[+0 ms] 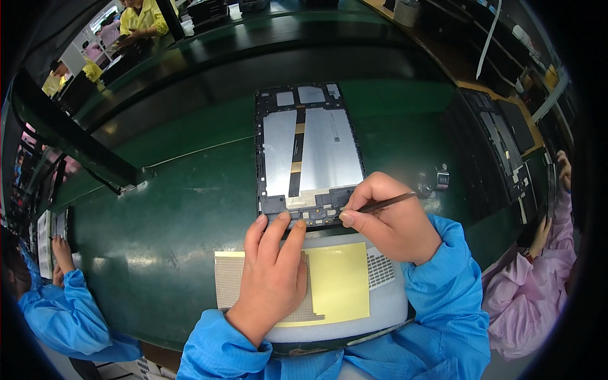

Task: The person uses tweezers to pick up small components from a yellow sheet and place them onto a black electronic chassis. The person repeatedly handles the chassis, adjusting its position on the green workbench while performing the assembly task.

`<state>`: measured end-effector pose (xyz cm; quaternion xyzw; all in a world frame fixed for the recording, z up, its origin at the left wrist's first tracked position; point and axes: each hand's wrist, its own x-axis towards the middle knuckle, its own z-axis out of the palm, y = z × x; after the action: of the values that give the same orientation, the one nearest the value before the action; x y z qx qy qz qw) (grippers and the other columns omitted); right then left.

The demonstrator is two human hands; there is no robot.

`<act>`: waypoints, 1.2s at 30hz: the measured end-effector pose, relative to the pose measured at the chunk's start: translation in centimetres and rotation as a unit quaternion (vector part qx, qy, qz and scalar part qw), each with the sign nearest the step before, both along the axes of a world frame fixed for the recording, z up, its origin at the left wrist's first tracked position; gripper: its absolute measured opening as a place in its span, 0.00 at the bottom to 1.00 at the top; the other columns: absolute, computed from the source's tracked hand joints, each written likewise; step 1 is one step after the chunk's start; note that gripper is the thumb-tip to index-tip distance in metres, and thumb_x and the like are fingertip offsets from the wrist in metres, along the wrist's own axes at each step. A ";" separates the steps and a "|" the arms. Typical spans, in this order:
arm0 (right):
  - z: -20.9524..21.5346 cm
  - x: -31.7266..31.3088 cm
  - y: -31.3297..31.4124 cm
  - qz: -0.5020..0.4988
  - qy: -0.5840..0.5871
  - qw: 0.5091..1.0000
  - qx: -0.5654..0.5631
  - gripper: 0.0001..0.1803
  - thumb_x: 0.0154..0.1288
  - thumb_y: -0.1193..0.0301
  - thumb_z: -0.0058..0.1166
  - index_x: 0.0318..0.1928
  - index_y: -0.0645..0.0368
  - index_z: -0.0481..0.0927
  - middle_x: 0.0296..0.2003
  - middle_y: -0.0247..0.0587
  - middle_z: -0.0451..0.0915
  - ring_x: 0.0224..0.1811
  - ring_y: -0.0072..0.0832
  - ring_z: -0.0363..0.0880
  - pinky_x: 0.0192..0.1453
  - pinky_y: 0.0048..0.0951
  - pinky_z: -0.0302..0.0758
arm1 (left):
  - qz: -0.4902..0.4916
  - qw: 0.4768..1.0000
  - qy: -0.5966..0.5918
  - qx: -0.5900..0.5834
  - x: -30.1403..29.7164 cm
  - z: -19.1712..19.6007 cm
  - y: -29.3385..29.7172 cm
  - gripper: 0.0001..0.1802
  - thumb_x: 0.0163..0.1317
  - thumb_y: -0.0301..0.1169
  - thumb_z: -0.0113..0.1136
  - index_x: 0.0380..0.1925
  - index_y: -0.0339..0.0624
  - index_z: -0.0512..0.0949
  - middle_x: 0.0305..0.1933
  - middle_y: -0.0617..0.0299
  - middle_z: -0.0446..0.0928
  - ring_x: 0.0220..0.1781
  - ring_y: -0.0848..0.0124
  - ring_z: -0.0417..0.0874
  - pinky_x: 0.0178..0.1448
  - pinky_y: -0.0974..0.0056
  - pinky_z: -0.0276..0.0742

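An opened tablet (pixel 310 152) lies in front of me, a dark frame around a silver back plate with a dark flex cable (pixel 297 149) running down it. My right hand (pixel 396 221) pinches dark tweezers (pixel 387 202), their tip hidden at the fingertips by the tablet's near edge. With fingers apart, my left hand (pixel 272 272) rests its fingertips on the near left edge of the tablet and holds nothing. Beneath it is a yellow sheet (pixel 341 282) partly covered by rows of small grey-brown pieces (pixel 229 278).
The yellow sheet lies on a pale foam pad (pixel 386 307), beside a white gridded label sheet (pixel 380 269). A small dark object (pixel 441 178) sits on the green table (pixel 158 253). Another tablet frame (pixel 506 152) is at right, near a co-worker's pink sleeve (pixel 529 291). A blue-sleeved co-worker (pixel 69 310) works at left.
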<state>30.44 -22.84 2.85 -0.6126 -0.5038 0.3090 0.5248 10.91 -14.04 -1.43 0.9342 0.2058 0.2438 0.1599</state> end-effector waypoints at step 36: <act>-4.4 1.0 -7.3 -0.048 0.139 0.987 -0.061 0.08 0.63 0.78 0.57 0.37 0.63 0.70 0.31 0.40 0.79 0.34 0.20 0.80 0.38 0.22 0.77 | 0.019 1.000 0.018 0.013 0.0 -0.1 -0.5 0.32 0.49 0.16 0.58 0.59 0.35 0.67 0.65 0.43 0.60 0.68 0.40 0.55 0.70 0.45 0.54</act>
<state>31.43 -30.18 -1.58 -0.6180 -0.3762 0.3962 0.5652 10.95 -14.54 -1.57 0.9363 0.2230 0.2325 0.1397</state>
